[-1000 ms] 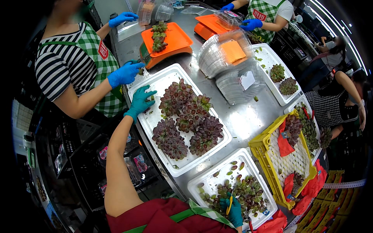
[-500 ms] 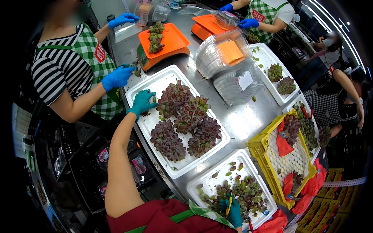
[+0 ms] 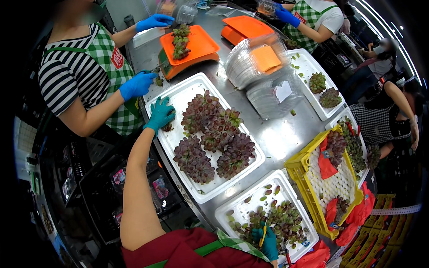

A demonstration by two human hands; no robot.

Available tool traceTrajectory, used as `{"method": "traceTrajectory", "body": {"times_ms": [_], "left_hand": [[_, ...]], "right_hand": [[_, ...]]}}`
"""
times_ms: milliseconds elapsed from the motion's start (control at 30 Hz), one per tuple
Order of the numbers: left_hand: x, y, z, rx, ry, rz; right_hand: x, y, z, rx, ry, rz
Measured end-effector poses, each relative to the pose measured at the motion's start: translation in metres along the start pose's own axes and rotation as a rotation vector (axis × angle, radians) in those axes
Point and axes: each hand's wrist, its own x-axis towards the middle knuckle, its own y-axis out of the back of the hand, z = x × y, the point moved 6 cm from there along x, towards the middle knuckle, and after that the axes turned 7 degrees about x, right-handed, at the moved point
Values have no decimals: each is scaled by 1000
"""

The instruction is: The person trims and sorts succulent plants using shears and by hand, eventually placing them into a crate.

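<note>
My left hand (image 3: 161, 115), in a teal glove, lies over the left rim of a white tray (image 3: 199, 195), fingers spread and holding nothing I can see. A small dark plant piece (image 3: 167, 127) is beside its wrist. Several purple-brown succulent rosettes (image 3: 194, 160) fill the middle of this tray. My right hand (image 3: 269, 245), also in a teal glove, is closed around yellow-handled scissors (image 3: 263, 234), blades pointing up. It is over a nearer white tray (image 3: 223, 215) with many loose succulent leaves and cuttings (image 3: 286, 219).
A yellow crate (image 3: 295, 169) with red cloths stands at the right. Farther off are an orange scale (image 3: 199, 47) bearing succulents, stacked clear containers (image 3: 272, 96) and another white tray (image 3: 324, 112). Co-workers' blue-gloved hands (image 3: 136, 86) work at the left and far side.
My left hand has turned and shifted up and left, away from the rosettes, its fingers now spread. My right hand stays put. The far co-worker's hands have moved up with a clear container.
</note>
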Motion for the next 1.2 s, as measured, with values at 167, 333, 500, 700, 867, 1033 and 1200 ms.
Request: {"method": "traceTrajectory", "body": {"times_ms": [167, 333, 500, 700, 867, 1033, 1200], "left_hand": [[7, -6, -5, -83, -80, -89], [-7, 12, 13, -39, -260, 116], [-24, 15, 25, -37, -284, 120], [-46, 18, 61, -56, -320, -12], [-49, 11, 62, -33, -287, -23], [-43, 1, 54, -154, -228, 44], [-28, -19, -6, -495, 121, 403]], "right_hand": [[-1, -3, -2, -20, 33, -11], [-1, 1, 1, -26, 41, -17], [4, 5, 7, 35, 53, -36], [1, -1, 4, 32, 57, -25], [0, -2, 6, 12, 71, -23], [0, -2, 9, -24, 77, -20], [-1, -1, 12, -12, 101, -66]]}}
